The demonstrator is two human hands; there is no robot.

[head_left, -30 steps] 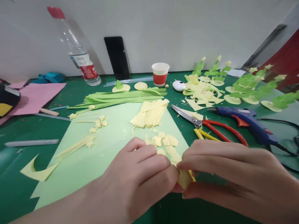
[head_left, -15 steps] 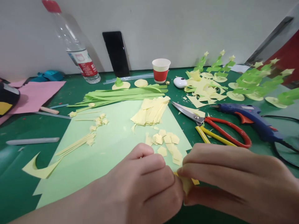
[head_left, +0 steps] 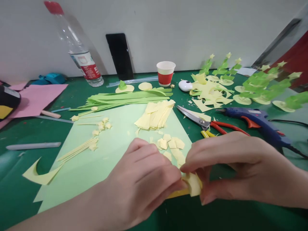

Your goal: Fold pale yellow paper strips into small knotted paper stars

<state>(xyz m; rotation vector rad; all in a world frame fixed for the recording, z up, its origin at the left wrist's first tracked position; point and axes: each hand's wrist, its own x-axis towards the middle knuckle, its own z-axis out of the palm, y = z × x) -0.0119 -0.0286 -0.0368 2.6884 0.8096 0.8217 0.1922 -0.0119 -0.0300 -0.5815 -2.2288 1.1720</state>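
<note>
My left hand point(head_left: 144, 179) is closed, its fingers curled at the near edge of the green paper. Under its fingertips shows part of a flat deep-yellow piece point(head_left: 179, 193), mostly hidden. A pale yellow paper strip point(head_left: 193, 184), bent over in a curve, sits between the two hands. My right hand point(head_left: 237, 166) pinches this strip with thumb and forefinger. Just beyond the fingers, several small folded yellow paper pieces point(head_left: 166, 142) lie on the light green paper sheet point(head_left: 115, 160). A stack of pale yellow paper strips point(head_left: 155, 114) rests farther back.
Red-handled scissors point(head_left: 202, 121) and a blue glue gun point(head_left: 257, 120) lie at right. Behind them are yellow scraps point(head_left: 211, 91) and paper plants point(head_left: 260, 83). Green strips point(head_left: 125, 98), a paper cup point(head_left: 166, 73), a phone point(head_left: 119, 56) and a bottle point(head_left: 84, 61) line the back.
My right hand has risen and its thumb and forefinger have spread farther apart, uncovering the bent paper strip. My left hand has shifted slightly left; more of the deep-yellow piece shows beneath it.
</note>
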